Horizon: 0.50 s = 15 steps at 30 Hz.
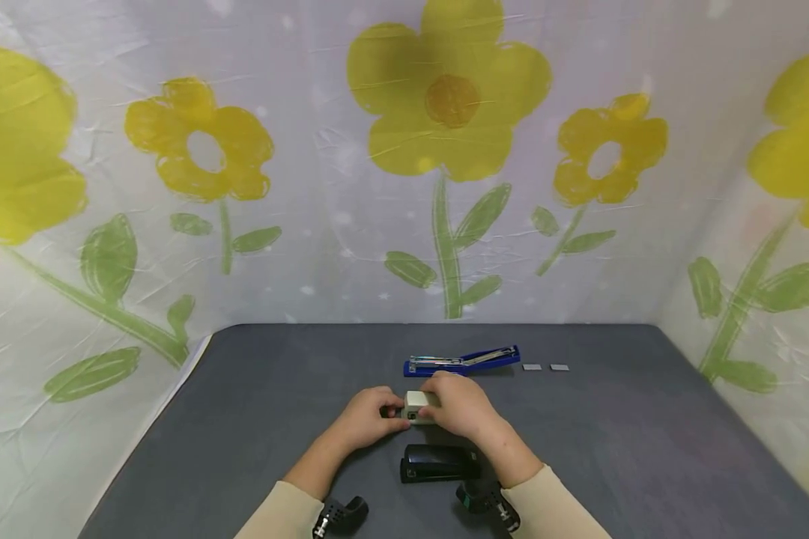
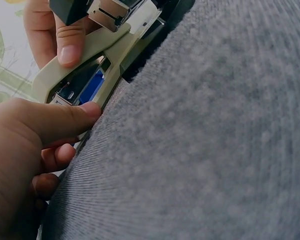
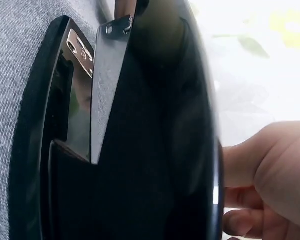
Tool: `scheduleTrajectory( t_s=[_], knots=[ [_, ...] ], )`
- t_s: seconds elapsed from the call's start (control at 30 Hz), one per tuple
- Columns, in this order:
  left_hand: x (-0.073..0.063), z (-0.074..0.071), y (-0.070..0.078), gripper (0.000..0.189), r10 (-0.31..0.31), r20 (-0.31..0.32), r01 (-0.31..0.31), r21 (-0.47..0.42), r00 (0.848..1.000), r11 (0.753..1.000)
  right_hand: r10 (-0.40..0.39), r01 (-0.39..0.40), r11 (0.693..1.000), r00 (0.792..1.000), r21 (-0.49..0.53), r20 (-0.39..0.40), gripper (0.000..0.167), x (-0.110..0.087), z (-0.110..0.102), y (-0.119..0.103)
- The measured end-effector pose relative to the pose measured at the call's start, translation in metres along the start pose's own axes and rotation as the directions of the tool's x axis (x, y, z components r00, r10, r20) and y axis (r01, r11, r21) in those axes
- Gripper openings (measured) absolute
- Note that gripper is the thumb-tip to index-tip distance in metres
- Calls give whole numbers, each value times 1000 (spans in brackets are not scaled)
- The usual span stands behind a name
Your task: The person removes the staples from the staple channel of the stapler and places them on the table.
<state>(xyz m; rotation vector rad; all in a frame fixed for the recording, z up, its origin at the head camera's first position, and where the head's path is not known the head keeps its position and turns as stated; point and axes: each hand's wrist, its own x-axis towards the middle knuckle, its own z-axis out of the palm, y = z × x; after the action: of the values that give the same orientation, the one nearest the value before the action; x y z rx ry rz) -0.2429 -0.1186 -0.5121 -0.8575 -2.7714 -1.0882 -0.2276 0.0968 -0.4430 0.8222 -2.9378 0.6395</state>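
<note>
A cream stapler (image 1: 418, 405) stands on the dark tabletop between my two hands. My left hand (image 1: 371, 419) pinches its left end; in the left wrist view the thumb (image 2: 90, 110) lies along the lower edge with fingers curled beneath. From the right, my right hand (image 1: 461, 404) grips the upper arm between thumb and fingers. A gap shows between the stapler's upper arm and base, with metal and blue parts inside. Nearer me lies a black stapler (image 1: 440, 463), which fills much of the right wrist view and hides the cream one there.
Behind the hands, a blue stapler (image 1: 461, 362) lies opened out, its metal rail showing. Two small grey staple strips (image 1: 532, 367) sit to its right. A flowered curtain (image 1: 310, 224) hangs around the grey table (image 1: 647, 449).
</note>
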Motion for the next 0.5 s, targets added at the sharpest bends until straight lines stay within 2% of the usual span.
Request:
scheduleTrajectory(
  t_s=[0.27, 0.5],
  knots=[
    [1, 2, -4, 14, 6, 4, -6, -23, 1000, 1000, -63, 64, 997, 998, 44, -23, 16, 4, 5, 9],
    [2, 2, -5, 12, -8, 8, 8, -40, 1000, 999, -80, 82, 992, 996, 96, -30, 21, 5, 5, 15]
  ],
)
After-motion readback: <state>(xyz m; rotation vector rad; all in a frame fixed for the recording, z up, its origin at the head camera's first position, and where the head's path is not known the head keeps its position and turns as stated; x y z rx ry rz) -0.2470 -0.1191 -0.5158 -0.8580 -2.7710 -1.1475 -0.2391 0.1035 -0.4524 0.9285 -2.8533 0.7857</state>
